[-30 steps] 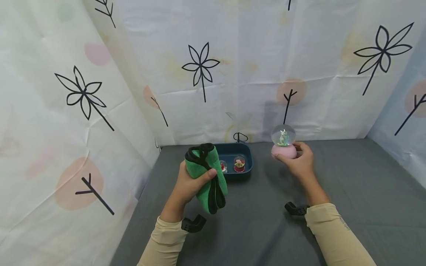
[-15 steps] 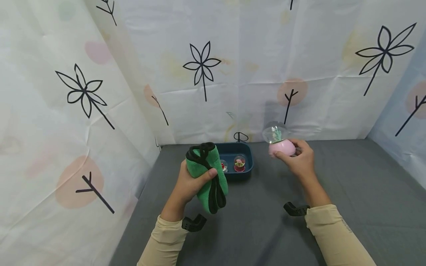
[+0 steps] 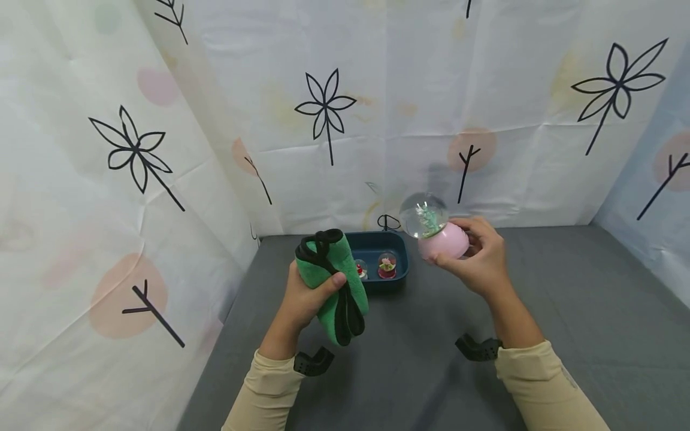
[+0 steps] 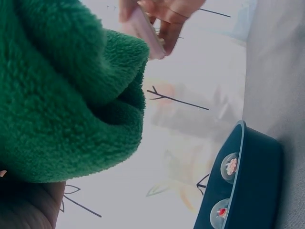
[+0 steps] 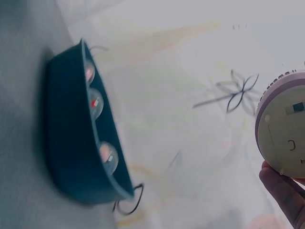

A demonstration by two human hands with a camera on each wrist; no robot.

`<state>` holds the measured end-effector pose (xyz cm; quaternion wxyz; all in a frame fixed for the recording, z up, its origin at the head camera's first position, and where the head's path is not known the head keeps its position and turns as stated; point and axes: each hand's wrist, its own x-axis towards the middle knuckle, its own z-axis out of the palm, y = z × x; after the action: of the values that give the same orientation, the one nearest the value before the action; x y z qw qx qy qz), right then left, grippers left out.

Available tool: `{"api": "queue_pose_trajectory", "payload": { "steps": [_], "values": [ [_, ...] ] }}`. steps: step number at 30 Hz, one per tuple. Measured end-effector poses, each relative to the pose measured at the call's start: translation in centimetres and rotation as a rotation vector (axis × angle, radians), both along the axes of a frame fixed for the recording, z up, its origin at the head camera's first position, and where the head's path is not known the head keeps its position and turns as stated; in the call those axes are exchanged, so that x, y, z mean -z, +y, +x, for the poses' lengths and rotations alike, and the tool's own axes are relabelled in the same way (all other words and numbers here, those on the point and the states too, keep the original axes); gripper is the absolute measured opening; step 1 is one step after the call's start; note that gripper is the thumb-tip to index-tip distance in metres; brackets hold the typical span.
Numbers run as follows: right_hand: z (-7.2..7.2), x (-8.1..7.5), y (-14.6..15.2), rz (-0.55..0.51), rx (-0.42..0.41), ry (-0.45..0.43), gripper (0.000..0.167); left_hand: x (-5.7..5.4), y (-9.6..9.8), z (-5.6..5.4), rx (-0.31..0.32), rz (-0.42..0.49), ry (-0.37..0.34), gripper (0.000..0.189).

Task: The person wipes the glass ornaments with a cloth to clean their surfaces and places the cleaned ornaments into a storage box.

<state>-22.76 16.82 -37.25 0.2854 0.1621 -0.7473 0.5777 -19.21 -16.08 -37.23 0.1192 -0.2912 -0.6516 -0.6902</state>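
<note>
Closest to us, the tan left sleeve (image 3: 264, 395) sits at 7 o'clock and the tan right sleeve (image 3: 544, 386) at 4, a black wrist device (image 3: 314, 362) beside each cuff. At 6 o'clock we've got the left hand (image 3: 303, 299), wrapped round the folded green cloth (image 3: 341, 256) with its black edging, thumb across the front; the other fingers are hidden from us! Over at 3, there's the right hand (image 3: 483, 257), thumb and fingers pinching the snow globe (image 3: 433, 230) by its pink base. We see it up in the air above the grey table (image 3: 409, 365), clear dome tilted toward 11 o'clock, a pale green figure inside. Farther back, at the globe's 8 o'clock, stands the blue tray (image 3: 385, 286), its left end behind the cloth in our head view. From the right wrist we count 3 small globes (image 5: 108, 157) inside it. Behind everything, toward 12, hangs the white curtain (image 3: 248, 90), printed with black-line flowers.
</note>
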Motion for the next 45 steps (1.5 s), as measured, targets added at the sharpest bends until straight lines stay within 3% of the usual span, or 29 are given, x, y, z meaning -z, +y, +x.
{"api": "queue_pose_trajectory", "payload": {
  "steps": [13, 23, 37, 40, 45],
  "values": [
    [3.2, -1.8, -1.7, 0.081, -0.168, 0.151, 0.069, 0.2, 0.0, 0.1, -0.041, 0.015, 0.018, 0.062],
    [4.4, -2.2, -3.2, 0.11, -0.275, 0.149, 0.071, 0.4, 0.0, -0.2, -0.064, 0.039, 0.075, 0.077],
    [5.3, -1.9, -4.9, 0.21, -0.297, 0.231, 0.074, 0.4, 0.2, -0.3, -0.091, 0.009, 0.117, 0.09],
    [5.4, -1.8, -5.2, 0.227, -0.29, 0.25, 0.073, 0.4, 0.2, -0.2, -0.076, 0.004, 0.112, 0.093],
    [5.5, -1.8, -5.5, 0.231, -0.295, 0.273, 0.071, 0.6, 0.3, -0.2, -0.033, 0.001, 0.1, 0.081]
  ]
}}
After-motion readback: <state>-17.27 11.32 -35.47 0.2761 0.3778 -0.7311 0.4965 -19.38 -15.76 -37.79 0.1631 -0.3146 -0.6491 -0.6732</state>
